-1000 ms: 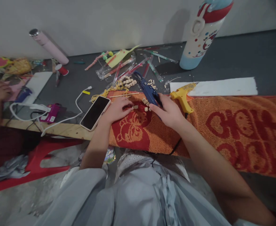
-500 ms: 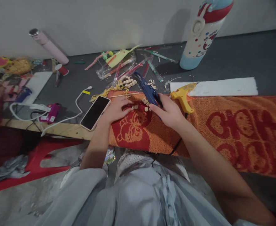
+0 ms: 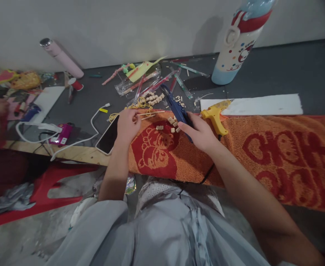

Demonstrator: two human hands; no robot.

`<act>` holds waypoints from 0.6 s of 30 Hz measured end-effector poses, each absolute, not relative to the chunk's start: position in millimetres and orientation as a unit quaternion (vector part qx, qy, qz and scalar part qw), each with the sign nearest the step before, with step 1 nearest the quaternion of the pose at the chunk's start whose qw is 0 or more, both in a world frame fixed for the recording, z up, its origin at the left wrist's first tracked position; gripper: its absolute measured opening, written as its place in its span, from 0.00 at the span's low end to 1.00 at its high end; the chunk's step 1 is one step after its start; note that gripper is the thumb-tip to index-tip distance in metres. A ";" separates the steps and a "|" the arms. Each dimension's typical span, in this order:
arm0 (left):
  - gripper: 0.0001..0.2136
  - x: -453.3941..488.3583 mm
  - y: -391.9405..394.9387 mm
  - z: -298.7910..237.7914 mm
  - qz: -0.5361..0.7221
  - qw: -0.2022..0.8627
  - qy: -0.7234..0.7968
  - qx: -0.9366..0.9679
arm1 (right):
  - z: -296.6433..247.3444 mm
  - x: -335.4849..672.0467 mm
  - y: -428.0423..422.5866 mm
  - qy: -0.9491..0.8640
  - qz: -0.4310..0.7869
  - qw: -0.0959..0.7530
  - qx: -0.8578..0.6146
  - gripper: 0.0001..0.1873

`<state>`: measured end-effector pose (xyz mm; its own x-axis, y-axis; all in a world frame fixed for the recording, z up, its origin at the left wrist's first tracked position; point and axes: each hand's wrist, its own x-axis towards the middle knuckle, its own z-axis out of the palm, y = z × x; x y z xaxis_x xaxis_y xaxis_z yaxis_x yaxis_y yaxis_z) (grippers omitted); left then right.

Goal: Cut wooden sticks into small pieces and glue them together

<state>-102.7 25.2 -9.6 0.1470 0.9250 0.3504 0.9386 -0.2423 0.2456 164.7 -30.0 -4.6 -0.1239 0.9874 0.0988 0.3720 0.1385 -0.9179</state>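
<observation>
While the blue cutter (image 3: 179,109) is gripped by the right hand (image 3: 199,132) and a thin stick (image 3: 148,113) is pinched by the left hand (image 3: 127,123), a fingertip could be nicked at mid-frame.

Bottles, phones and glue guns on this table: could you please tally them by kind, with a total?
Bottles: 2, one pink, one white and blue
Phones: 1
Glue guns: 1
Total: 4
</observation>
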 end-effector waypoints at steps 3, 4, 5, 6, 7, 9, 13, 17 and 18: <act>0.08 -99.9 24.8 -10.9 -0.166 0.004 -0.587 -0.793 | -2.9 163.0 -29.7 -0.575 0.477 0.441 -0.497 0.18; 0.09 -99.0 24.9 -11.3 -0.152 0.002 -0.580 -0.800 | -2.0 162.5 -29.4 -0.550 0.503 0.455 -0.487 0.17; 0.09 -98.4 25.1 -11.7 -0.140 0.001 -0.576 -0.805 | -0.9 162.3 -29.1 -0.528 0.523 0.466 -0.480 0.17; 0.10 -97.9 25.5 -12.1 -0.131 0.001 -0.575 -0.808 | 0.4 162.2 -28.7 -0.510 0.537 0.473 -0.477 0.17; 0.10 -97.6 26.0 -12.7 -0.121 0.001 -0.576 -0.809 | 1.6 162.4 -28.3 -0.497 0.546 0.477 -0.476 0.17; 0.10 -97.2 27.1 -14.1 -0.110 0.003 -0.580 -0.807 | 3.8 163.3 -27.4 -0.484 0.555 0.481 -0.476 0.19; 0.09 -96.0 28.4 -16.6 -0.102 0.020 -0.581 -0.807 | 4.5 164.5 -25.8 -0.464 0.566 0.487 -0.477 0.19; 0.10 -91.9 26.0 -11.4 -0.088 0.049 -0.573 -0.813 | 1.8 163.8 -25.1 -0.444 0.569 0.498 -0.481 0.18; 0.10 -90.4 24.5 -8.0 -0.090 0.055 -0.574 -0.812 | 1.1 163.6 -25.0 -0.440 0.566 0.500 -0.486 0.18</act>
